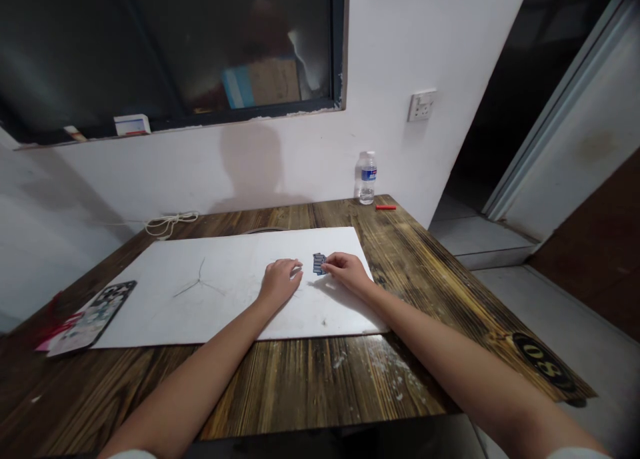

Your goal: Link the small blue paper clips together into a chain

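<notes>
Both my hands rest on a large white sheet point(210, 292) that lies on a wooden table point(310, 379). My right hand point(347, 271) pinches a small blue object with fine lines on it point(319, 263), holding it on edge just above the sheet. My left hand point(281, 280) lies palm down on the sheet a little to the left of it, fingers loosely curled and pressed to the paper; I cannot make out anything under them.
A phone in a patterned case point(93, 317) lies at the sheet's left end on pink papers. A water bottle point(367, 177) and a red pen-like stick point(385, 207) stand at the table's far right corner. A white cord point(170, 223) coils by the wall. The floor drops away on the right.
</notes>
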Demonstrator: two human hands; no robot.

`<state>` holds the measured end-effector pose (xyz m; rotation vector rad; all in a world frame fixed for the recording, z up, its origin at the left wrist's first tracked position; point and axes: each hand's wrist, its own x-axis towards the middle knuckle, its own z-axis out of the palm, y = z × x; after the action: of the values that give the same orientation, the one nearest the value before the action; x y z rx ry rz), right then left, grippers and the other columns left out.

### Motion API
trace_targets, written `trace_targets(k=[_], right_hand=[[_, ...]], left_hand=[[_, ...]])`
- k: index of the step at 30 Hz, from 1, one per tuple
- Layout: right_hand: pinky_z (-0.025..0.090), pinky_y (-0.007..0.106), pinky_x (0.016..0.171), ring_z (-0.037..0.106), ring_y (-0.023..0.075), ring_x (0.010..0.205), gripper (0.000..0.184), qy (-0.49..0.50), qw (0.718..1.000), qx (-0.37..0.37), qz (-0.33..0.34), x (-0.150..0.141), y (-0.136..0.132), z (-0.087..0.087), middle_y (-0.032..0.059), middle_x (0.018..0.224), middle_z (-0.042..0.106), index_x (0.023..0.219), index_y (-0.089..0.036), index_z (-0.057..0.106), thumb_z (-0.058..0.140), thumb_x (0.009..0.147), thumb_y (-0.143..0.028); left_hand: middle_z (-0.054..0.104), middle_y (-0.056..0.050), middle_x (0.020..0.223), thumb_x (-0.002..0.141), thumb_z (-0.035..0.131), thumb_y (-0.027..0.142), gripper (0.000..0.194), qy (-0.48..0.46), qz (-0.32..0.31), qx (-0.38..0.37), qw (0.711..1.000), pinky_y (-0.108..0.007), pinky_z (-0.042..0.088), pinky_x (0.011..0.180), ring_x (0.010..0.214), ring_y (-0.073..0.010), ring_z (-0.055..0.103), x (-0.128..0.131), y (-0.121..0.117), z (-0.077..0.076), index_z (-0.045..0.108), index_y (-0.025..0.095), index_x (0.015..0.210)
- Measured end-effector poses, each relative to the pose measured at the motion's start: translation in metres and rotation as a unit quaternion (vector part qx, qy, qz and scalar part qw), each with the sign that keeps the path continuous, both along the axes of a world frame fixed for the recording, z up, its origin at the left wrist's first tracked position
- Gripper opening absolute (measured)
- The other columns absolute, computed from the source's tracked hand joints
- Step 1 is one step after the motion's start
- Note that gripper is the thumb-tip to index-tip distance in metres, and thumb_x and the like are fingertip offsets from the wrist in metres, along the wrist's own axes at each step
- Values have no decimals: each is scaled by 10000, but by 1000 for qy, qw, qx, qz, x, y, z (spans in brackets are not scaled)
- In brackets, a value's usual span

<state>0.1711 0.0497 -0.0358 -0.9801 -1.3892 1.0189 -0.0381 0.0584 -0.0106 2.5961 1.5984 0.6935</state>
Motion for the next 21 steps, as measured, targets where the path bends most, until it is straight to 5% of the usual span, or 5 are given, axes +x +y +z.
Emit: trace_targets(k=[10,21], right_hand=[[403,262,462,475,104,492,273,68,998,-12,-14,2,7,-5,2,581,595,664,-178,650,769,629,-421],[417,254,473,491,106,491,252,99,994,-33,-30,2,4,3,5,584,613,643,-181,645,768,599,-397]], left_hand=[[715,-20,865,825,569,230,135,-20,-73,6,997,-371,412,862,860,-190,617,5,-6,9,700,222,855],[655,-56,1096,832,613,327,245,45,-33,5,998,-362,409,843,1012,-236,551,3,-5,3,632,215,1049]])
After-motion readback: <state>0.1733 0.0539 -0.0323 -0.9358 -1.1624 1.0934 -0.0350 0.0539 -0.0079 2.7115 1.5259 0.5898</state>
